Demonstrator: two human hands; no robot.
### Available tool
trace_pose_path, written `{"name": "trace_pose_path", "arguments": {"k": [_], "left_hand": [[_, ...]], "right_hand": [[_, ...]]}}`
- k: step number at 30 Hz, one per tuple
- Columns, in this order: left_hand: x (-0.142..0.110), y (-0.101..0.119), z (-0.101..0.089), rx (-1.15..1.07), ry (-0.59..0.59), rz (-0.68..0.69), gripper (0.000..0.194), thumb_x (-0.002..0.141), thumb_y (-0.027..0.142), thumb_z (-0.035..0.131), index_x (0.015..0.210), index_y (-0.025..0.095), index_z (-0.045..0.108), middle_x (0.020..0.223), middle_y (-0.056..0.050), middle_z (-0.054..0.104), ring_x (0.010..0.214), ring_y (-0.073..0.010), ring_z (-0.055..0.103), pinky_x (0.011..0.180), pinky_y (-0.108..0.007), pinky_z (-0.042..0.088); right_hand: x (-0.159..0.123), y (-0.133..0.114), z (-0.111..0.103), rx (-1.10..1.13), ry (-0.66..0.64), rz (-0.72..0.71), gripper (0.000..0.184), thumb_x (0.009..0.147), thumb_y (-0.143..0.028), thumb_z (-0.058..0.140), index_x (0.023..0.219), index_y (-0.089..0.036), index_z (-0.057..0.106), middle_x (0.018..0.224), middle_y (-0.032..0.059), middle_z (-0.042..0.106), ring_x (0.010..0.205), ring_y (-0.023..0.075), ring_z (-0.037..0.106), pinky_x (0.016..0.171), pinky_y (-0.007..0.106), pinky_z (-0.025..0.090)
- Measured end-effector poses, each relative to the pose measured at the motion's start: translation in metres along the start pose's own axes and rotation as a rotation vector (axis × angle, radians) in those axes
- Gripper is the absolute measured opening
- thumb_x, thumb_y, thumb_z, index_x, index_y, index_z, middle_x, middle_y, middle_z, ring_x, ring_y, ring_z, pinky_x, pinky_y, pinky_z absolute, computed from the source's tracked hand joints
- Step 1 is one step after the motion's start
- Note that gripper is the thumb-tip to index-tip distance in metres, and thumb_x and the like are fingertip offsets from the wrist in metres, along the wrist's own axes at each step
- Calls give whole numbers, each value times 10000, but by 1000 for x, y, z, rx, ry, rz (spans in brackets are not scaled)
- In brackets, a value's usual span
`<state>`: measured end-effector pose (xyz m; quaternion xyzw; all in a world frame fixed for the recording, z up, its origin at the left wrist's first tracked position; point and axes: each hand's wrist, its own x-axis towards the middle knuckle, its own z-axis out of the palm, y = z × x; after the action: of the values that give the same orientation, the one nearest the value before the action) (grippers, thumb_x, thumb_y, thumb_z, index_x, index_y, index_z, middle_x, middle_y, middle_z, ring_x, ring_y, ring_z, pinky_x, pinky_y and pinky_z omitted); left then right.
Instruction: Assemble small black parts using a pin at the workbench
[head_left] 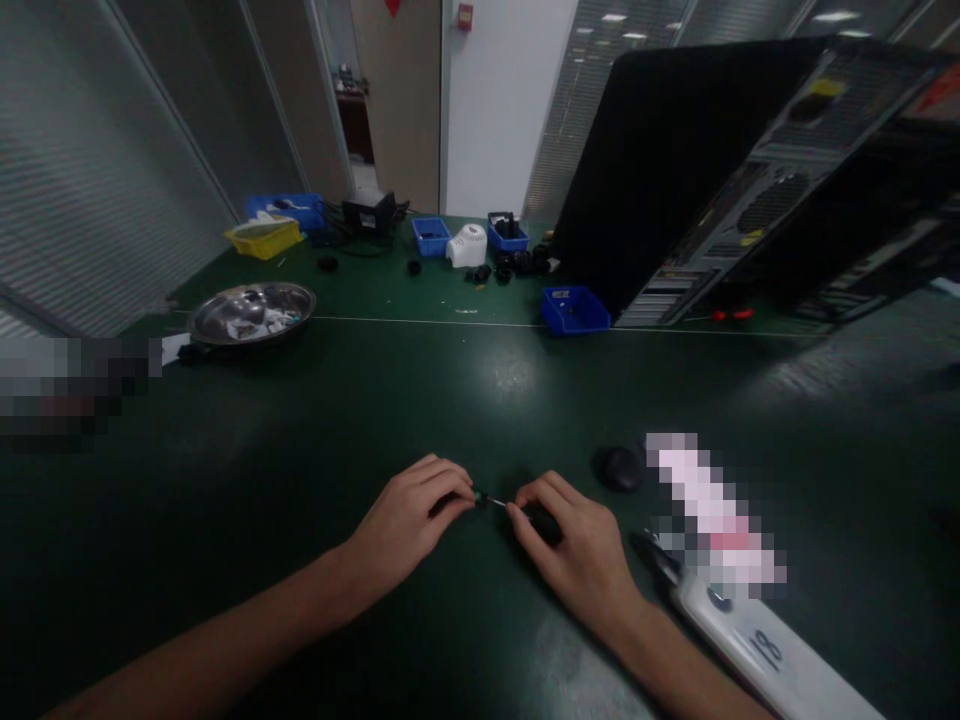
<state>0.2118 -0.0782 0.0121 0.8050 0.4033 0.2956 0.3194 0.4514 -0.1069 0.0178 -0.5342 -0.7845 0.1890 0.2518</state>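
My left hand (420, 505) is closed, with thumb and fingertips pinching what looks like a small screwdriver (481, 495) with a green and black end. Its thin metal shaft points right, towards my other hand. Most of the handle is hidden by my left fingers. My right hand (577, 535) curls around a dark rounded piece (544, 524), its fingertips at the end of the shaft. Whether the shaft touches that piece I cannot tell. Just right of my right hand, a black rounded object (622, 468) lies on the green table (337, 400).
A white device marked 18 (765, 645) lies at lower right. Farther off are a steel bowl (251, 335) with scraps, a blue bin (576, 312), a yellow tray (264, 240), a white housing (468, 246) and several black parts. A large black computer case (675, 160) stands at right.
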Motion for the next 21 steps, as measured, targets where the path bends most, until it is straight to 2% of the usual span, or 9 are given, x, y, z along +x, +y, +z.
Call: {"name": "trace_pose_path", "arguments": {"k": [6,14,21], "left_hand": [[-2,3,2,7,-10,12,231,985,155,606,1194,223,680,1147,-34,704,1081,-177,637,1005,-364,525],[-6,1,2,-44,-24,23,239,1013,159,555,1175,242,711,1131,-15,716,1062,-158,656,996,-329,551],[-8,-2,4,-57,-12,13,241,1016,172,555,1179,249,715,1137,-13,712,1062,-156,658,989,-326,557]], "right_hand": [[1,-3,2,-9,-1,-24,170,1027,-322,528,937,-232,641,907,16,645,768,146,623,690,264,428],[0,-11,10,34,0,-25,151,1023,-303,531,937,-241,638,902,8,647,761,143,638,695,264,442],[1,-8,5,14,11,8,168,1017,-323,540,912,-235,637,888,17,646,753,153,628,702,270,453]]}}
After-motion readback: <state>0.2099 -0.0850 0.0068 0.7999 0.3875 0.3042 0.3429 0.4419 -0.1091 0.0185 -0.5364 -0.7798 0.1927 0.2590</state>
